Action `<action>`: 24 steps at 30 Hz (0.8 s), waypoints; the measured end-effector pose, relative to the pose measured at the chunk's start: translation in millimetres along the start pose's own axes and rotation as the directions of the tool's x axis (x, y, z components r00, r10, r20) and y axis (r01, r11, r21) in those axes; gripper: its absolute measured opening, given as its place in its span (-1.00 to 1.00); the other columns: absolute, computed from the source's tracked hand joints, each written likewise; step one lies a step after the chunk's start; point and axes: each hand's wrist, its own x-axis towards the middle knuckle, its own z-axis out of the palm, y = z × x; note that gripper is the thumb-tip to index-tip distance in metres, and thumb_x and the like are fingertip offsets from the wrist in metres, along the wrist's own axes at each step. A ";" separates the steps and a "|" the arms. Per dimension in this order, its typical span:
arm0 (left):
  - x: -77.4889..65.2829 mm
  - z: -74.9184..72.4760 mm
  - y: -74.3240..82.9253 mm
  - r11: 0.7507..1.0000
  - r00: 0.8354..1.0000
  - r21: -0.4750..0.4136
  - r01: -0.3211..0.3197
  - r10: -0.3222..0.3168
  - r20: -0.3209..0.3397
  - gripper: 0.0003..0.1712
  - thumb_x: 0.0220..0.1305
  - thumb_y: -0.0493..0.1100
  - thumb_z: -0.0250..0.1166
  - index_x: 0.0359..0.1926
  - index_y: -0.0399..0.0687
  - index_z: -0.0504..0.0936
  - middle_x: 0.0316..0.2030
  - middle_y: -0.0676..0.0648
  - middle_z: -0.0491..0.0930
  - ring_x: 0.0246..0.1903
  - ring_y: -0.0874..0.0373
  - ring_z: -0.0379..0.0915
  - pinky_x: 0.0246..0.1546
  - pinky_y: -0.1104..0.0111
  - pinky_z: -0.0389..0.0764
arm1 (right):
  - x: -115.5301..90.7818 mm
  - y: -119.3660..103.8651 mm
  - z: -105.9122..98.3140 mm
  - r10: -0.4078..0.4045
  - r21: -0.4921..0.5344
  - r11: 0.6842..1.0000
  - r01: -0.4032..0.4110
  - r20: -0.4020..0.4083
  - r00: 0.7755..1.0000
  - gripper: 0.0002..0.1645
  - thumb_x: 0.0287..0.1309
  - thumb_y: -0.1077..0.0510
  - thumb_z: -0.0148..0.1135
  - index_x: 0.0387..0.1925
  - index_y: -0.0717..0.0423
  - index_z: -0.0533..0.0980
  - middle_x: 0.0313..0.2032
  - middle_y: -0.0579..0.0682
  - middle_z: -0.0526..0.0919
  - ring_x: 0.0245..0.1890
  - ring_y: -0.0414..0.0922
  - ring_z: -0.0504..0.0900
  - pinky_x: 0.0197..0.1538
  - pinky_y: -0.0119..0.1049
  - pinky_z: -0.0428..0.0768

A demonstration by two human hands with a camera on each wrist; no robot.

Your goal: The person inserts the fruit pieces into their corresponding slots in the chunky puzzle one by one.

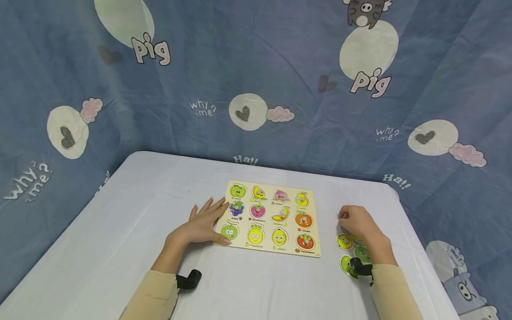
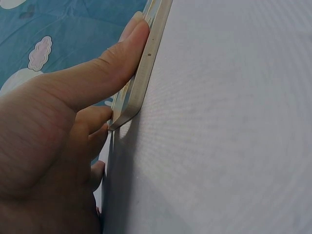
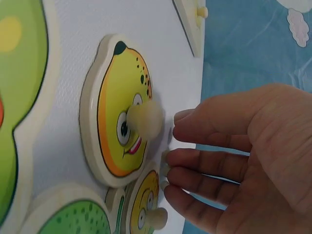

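Note:
A wooden fruit puzzle board [image 1: 245, 218] lies on the table, with knobs on several of its fruits. My left hand [image 1: 203, 223] rests at its left edge, fingers extended; the thumb [image 2: 112, 63] lies on the board's near corner and other fingertips touch its side. To the right of the board, my right hand [image 1: 362, 222] hovers by a group of loose knobbed pieces, its fingers loosely bent. In the right wrist view, the fingertips are apart from the knob of a yellow lemon piece [image 3: 114, 126], and nothing shows in the grasp.
Around the lemon lie a green piece [image 3: 78, 219], a yellow-orange piece [image 3: 145, 204] and a larger green piece [image 3: 19, 87]. A white cloth covers the table [image 1: 260, 289]. Behind it hangs a blue printed curtain [image 1: 256, 58]. Each wrist carries a black camera mount [image 1: 189, 281].

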 end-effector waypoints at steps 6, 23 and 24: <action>-0.7 -0.5 0.8 1.000 1.000 -0.008 -0.001 0.001 -0.004 0.46 -0.35 0.39 0.56 0.55 -0.02 0.10 0.59 -0.07 -0.08 0.58 -0.27 -0.40 0.40 -0.40 -0.44 | -6.1 2.9 -2.8 0.010 0.006 1.000 -0.010 0.014 1.000 -0.77 0.21 0.17 0.22 -0.17 0.22 0.62 -0.24 0.14 0.68 -0.26 0.00 0.57 -0.13 -0.01 0.61; -0.2 -0.5 0.6 1.000 1.000 -0.001 0.007 -0.007 0.000 0.47 -0.35 0.40 0.55 0.55 -0.01 0.09 0.60 -0.07 -0.09 0.58 -0.27 -0.41 0.41 -0.39 -0.44 | -18.9 9.5 -2.4 0.030 0.034 0.999 -0.028 -0.052 0.998 -0.82 0.18 0.20 0.21 -0.26 0.24 0.63 -0.34 0.11 0.66 -0.35 -0.03 0.52 -0.26 -0.11 0.58; -0.1 -0.6 0.6 1.000 1.000 -0.001 0.006 -0.006 0.000 0.47 -0.35 0.40 0.55 0.55 -0.02 0.09 0.60 -0.07 -0.09 0.58 -0.27 -0.40 0.41 -0.39 -0.44 | -20.0 11.0 -2.1 0.034 0.036 0.999 -0.032 -0.052 0.998 -0.82 0.18 0.20 0.20 -0.27 0.25 0.63 -0.34 0.11 0.66 -0.35 -0.03 0.52 -0.26 -0.11 0.58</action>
